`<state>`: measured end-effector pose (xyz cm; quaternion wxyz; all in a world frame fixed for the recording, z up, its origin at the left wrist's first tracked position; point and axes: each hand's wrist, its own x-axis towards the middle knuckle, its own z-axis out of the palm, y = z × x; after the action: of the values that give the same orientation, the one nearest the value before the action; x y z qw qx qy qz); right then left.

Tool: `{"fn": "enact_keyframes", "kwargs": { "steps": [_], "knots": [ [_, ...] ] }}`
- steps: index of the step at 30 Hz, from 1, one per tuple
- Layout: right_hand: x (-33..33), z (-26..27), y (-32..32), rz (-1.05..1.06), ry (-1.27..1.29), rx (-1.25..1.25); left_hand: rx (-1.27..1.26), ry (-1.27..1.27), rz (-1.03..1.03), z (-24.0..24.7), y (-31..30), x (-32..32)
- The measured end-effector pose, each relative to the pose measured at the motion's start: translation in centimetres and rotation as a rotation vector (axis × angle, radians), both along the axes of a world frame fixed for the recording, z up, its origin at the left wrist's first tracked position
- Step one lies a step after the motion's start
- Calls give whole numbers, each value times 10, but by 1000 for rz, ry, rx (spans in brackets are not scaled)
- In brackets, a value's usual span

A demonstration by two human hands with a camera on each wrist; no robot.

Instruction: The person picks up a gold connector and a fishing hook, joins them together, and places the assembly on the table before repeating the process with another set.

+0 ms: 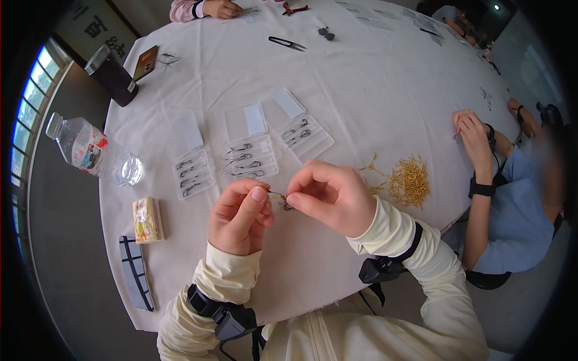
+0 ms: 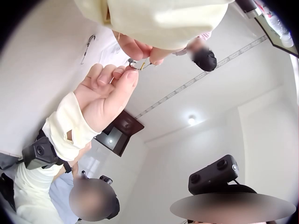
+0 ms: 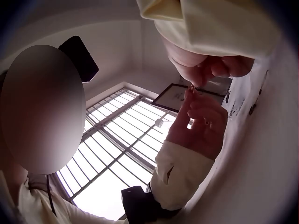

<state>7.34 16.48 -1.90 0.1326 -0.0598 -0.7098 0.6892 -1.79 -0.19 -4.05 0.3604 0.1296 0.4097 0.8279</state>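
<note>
Both hands meet over the near side of the table, with a small dark fishing hook (image 1: pixel 287 206) between their fingertips. My left hand (image 1: pixel 236 218) pinches the thin dark end of the hook's rig between thumb and fingers. A little gold clip (image 2: pixel 142 66) sits on the rig between the two hands. My right hand (image 1: pixel 337 197) pinches the hook side with thumb and forefinger, its bend showing just below the thumb. Beyond the hands lie clear plastic boxes (image 1: pixel 265 146) holding rows of dark hooks. A pile of gold clips (image 1: pixel 409 182) lies right of my right hand.
On the left stand a water bottle (image 1: pixel 90 147), a black flask (image 1: pixel 113 75) and a tissue pack (image 1: pixel 147 220), near a folded checked cloth (image 1: pixel 136 274). Black snips (image 1: pixel 287 43) and red-handled pliers (image 1: pixel 295 9) lie farther back. Another person (image 1: pixel 512 210) sits at the right.
</note>
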Motion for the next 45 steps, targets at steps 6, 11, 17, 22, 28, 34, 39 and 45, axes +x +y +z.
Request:
{"fn": "enact_keyframes", "kwargs": {
  "steps": [6,11,17,22,28,34,39,45],
  "knots": [
    [1,8,3,41,-1,155,14,-16,-21,3,-1,0],
    [0,5,3,43,30,154,-5,-3,-35,1,-2,1],
    [1,9,3,38,48,167,-18,-17,2,2,0,2],
    [1,4,6,69,27,144,-28,-3,-8,0,-1,3],
    [2,9,14,257,-209,-243,18,-10,-7,5,1,5],
    [1,8,17,227,-259,-231,33,16,-4,1,2,5],
    [1,1,14,199,-206,-203,10,31,-7,1,2,4],
    [0,4,17,216,-224,-250,34,7,-4,-1,2,4]
  ]
}}
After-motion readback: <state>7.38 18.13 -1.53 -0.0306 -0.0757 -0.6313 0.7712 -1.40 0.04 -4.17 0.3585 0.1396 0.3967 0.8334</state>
